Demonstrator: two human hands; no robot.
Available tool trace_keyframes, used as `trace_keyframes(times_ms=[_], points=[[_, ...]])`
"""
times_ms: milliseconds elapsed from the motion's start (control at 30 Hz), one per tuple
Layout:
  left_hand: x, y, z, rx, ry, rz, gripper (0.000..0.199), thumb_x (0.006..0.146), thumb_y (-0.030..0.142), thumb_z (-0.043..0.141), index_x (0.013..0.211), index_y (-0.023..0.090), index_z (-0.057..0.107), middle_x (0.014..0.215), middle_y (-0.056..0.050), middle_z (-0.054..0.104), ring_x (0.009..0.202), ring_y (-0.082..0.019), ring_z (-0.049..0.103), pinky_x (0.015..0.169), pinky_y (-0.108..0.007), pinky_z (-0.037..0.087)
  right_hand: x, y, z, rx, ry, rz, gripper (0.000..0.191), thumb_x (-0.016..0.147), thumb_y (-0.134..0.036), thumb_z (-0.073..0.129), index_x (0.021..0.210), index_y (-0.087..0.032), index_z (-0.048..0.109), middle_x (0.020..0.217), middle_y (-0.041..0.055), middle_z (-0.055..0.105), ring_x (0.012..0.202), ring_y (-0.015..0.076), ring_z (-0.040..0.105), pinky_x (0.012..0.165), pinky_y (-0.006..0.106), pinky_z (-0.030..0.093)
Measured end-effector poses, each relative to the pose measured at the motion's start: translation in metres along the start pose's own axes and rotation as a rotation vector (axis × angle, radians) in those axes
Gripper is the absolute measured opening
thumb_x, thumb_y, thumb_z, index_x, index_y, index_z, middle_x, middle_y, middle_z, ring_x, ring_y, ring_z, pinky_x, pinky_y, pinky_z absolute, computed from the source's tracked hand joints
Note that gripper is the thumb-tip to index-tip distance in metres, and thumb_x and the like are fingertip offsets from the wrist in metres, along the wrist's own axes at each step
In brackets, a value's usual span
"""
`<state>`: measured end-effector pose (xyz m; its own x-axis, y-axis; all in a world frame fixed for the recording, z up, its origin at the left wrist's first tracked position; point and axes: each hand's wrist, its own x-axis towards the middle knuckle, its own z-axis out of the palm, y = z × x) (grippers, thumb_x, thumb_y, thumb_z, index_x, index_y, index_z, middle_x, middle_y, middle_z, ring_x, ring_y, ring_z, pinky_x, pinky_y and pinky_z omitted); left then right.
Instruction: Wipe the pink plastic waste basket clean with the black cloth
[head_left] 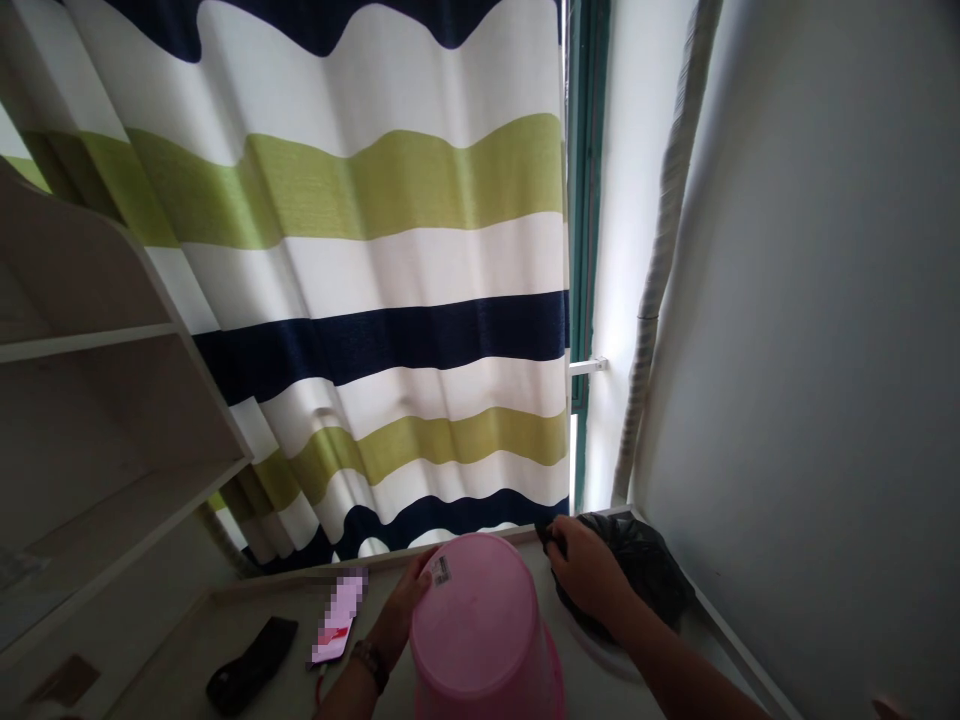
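A pink plastic bucket (480, 620) stands upside down at the bottom centre, its round base facing up with a small label near the edge. My left hand (405, 605), with a bracelet at the wrist, rests against the bucket's left side, fingers along its wall. To the right of the bucket, a black plastic bag (649, 570) lies bunched over a pale round rim. My right hand (581, 560) is closed at the bag's left edge, pinching a piece of the black plastic.
Left of the bucket lie a phone with a pixelated screen (339, 618) and a black object (251, 665) on the white tabletop (390, 690). Shelves (127, 410) rise at the left. A striped curtain (375, 330) hangs behind; a wall (810, 350) stands at the right.
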<state>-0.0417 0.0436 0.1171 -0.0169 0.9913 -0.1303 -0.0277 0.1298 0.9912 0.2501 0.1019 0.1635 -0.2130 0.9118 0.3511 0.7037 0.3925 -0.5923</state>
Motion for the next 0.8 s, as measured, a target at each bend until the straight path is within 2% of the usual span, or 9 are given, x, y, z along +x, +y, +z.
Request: trace_keyframes(times_ms=[67,133,200,267,300,400,467,600,800], points=[[0.005,-0.005,-0.004,-0.016,-0.018,0.041,0.056,0.080,0.053,0.050,0.127,0.022,0.048,0.115,-0.009,0.060,0.096,-0.023,0.059,0.078,-0.035,0.047,-0.006,-0.012,0.022,0.070,-0.115,-0.064,0.013,0.080,-0.016,0.043,0.079,-0.018,0.056,0.081,0.0050,0.063,0.075,0.0174,0.058,0.071,0.028,0.042],[0.009,-0.011,-0.006,-0.026,-0.011,0.049,0.055,0.080,0.051,0.051,0.126,0.021,0.048,0.119,-0.008,0.058,0.100,-0.023,0.057,0.083,-0.034,0.046,-0.013,-0.023,0.044,0.116,-0.185,-0.144,0.016,0.081,-0.014,0.043,0.086,-0.018,0.058,0.101,0.0076,0.064,0.094,0.0198,0.058,0.082,0.030,0.043],[0.013,-0.018,-0.008,-0.037,0.008,0.059,0.054,0.079,0.050,0.053,0.124,0.020,0.050,0.120,-0.008,0.057,0.103,-0.023,0.056,0.085,-0.033,0.045,-0.015,-0.028,0.063,0.112,-0.203,-0.204,0.026,0.080,-0.015,0.047,0.103,-0.019,0.058,0.124,0.0089,0.056,0.121,0.0234,0.044,0.098,0.035,0.036],[0.016,-0.025,-0.010,-0.058,0.014,0.067,0.054,0.079,0.049,0.054,0.124,0.020,0.049,0.123,-0.008,0.056,0.105,-0.023,0.055,0.087,-0.033,0.044,-0.010,-0.026,0.077,0.084,-0.219,-0.216,0.043,0.079,-0.018,0.050,0.122,-0.018,0.050,0.134,0.0104,0.048,0.134,0.0247,0.028,0.106,0.039,0.028],[0.018,-0.028,-0.012,-0.071,0.018,0.071,0.055,0.079,0.048,0.055,0.124,0.019,0.049,0.122,-0.009,0.056,0.104,-0.023,0.055,0.087,-0.034,0.044,-0.005,-0.023,0.082,0.076,-0.231,-0.201,0.049,0.079,-0.020,0.051,0.128,-0.016,0.045,0.136,0.0121,0.046,0.135,0.0243,0.026,0.107,0.040,0.027],[0.021,-0.035,-0.017,-0.101,0.023,0.075,0.056,0.079,0.047,0.055,0.126,0.018,0.047,0.124,-0.010,0.055,0.102,-0.021,0.056,0.087,-0.034,0.044,0.009,-0.008,0.093,0.129,-0.301,-0.150,0.047,0.081,-0.027,0.052,0.126,-0.016,0.046,0.146,0.0137,0.031,0.133,0.0249,0.031,0.106,0.041,0.028],[0.022,-0.038,-0.020,-0.116,0.020,0.077,0.056,0.080,0.044,0.056,0.127,0.017,0.046,0.126,-0.010,0.053,0.102,-0.021,0.056,0.088,-0.033,0.044,0.013,0.002,0.096,0.183,-0.284,-0.063,0.056,0.083,-0.032,0.050,0.135,-0.016,0.037,0.148,0.0147,0.027,0.132,0.0247,0.033,0.105,0.043,0.029],[0.022,-0.042,-0.021,-0.141,0.003,0.085,0.057,0.081,0.043,0.054,0.130,0.017,0.043,0.124,-0.011,0.054,0.104,-0.021,0.055,0.088,-0.033,0.044,0.003,0.015,0.097,0.204,-0.305,0.044,0.068,0.084,-0.037,0.048,0.143,-0.014,0.023,0.143,0.0163,0.035,0.130,0.0249,0.037,0.105,0.043,0.030],[0.023,-0.047,-0.023,-0.156,-0.029,0.083,0.056,0.082,0.043,0.052,0.131,0.018,0.041,0.122,-0.011,0.055,0.097,-0.019,0.057,0.082,-0.031,0.046,0.008,0.019,0.101,0.097,-0.382,0.030,0.051,0.093,-0.031,0.032,0.142,-0.017,0.031,0.134,0.0129,0.049,0.122,0.0242,0.048,0.099,0.040,0.038]])
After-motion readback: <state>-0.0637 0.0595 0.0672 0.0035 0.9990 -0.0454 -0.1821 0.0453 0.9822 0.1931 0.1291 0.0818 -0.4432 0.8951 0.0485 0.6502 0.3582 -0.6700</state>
